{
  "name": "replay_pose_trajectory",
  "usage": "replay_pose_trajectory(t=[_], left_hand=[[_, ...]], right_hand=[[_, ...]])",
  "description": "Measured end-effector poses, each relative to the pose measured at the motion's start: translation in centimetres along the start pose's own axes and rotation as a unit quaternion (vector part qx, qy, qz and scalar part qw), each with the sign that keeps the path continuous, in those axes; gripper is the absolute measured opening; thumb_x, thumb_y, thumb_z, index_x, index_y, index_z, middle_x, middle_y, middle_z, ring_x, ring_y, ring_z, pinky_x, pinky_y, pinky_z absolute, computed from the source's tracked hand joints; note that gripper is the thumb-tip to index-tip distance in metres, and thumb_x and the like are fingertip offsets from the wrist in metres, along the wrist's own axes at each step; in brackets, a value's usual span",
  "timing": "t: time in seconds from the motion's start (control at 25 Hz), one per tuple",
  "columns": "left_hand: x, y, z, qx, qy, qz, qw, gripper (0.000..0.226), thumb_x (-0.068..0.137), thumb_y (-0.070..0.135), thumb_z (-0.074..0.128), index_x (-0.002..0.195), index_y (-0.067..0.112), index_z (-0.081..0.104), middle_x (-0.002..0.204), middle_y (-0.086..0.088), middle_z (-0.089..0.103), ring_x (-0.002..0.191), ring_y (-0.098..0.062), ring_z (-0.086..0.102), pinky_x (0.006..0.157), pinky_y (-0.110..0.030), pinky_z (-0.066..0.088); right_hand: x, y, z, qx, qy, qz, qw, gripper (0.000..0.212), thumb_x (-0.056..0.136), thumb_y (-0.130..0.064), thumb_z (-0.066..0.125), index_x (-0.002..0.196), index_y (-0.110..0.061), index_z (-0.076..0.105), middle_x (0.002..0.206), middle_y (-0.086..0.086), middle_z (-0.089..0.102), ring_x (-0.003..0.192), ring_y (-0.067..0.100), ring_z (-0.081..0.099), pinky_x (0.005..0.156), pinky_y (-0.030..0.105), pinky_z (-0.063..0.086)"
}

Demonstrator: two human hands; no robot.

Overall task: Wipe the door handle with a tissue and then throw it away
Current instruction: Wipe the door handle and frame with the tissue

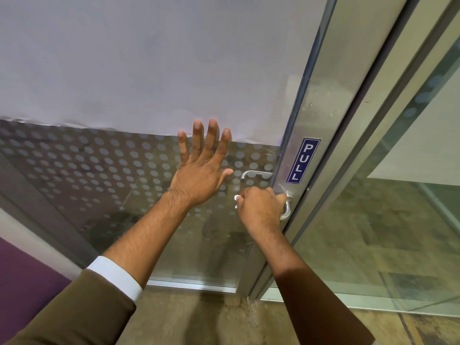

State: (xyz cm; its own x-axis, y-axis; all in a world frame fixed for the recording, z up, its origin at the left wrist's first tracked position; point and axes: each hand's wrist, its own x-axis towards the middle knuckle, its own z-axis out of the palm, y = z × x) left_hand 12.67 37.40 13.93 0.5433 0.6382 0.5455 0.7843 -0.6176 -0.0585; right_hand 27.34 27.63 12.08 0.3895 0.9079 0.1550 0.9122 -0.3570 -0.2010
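Note:
The silver lever door handle sits on the metal stile of a glass door. My right hand is wrapped around the lever, and a small bit of white tissue sticks out by the knuckles; most of the tissue is hidden inside the fist. My left hand lies flat against the glass with its fingers spread, to the left of the handle. A second lever shows through the glass on the door's far side.
A blue PULL sign is stuck on the stile above the handle. The door frame and a fixed glass panel stand to the right. A purple wall is at the lower left, with stone floor below.

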Motion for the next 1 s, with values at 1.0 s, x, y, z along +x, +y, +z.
replay_pose_trajectory(t=[1.0], left_hand=[[0.0,0.0,0.0,0.001,0.008,0.002,1.0,0.108,0.107,0.067,0.046,0.162,0.021,-0.035,0.157,-0.006,-0.06,0.143,-0.032,-0.057,0.117,-0.059,-0.034]], right_hand=[[-4.8,10.2,2.8,0.008,0.212,-0.123,0.969,0.022,0.09,-0.035,0.08,0.11,-0.044,0.075,0.113,-0.021,0.077,0.109,0.024,0.064,0.086,0.042,0.025]])
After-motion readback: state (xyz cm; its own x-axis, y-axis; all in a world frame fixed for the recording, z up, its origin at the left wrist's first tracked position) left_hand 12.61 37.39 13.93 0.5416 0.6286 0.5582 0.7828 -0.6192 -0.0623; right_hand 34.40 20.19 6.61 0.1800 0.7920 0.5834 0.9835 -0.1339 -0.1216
